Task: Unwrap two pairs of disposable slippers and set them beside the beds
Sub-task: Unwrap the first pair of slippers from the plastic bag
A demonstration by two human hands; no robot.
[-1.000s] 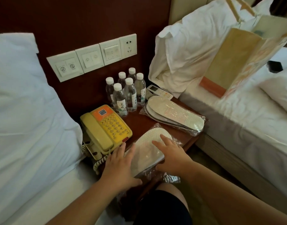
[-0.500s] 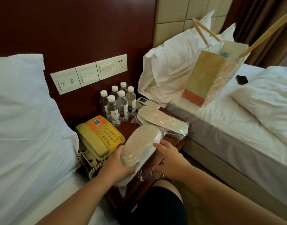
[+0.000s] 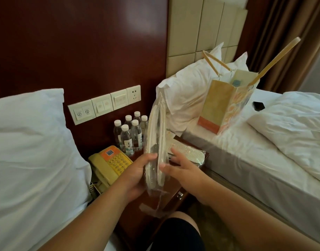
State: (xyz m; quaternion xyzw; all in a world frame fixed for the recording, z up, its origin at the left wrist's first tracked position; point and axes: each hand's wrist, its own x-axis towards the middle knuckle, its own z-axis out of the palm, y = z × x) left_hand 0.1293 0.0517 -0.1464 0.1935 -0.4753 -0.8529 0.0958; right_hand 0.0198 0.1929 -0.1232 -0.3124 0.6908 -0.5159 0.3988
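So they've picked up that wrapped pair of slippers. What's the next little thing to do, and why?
Probably tear open the plastic wrap at its loose lower end. The left hand already holds the wrapped slippers upright on edge, still sealed, and the right hand touches the pack's other side, free to pinch the slack plastic. The second pack lies unopened on the nightstand.

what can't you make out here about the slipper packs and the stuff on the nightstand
- Head view: held slipper pack is edge-on, so its faces and any opening are unseen.
- Second slipper pack: near end hidden behind the right hand.
- Bottle labels: too small to read.
- Phone: lower part behind the left hand.
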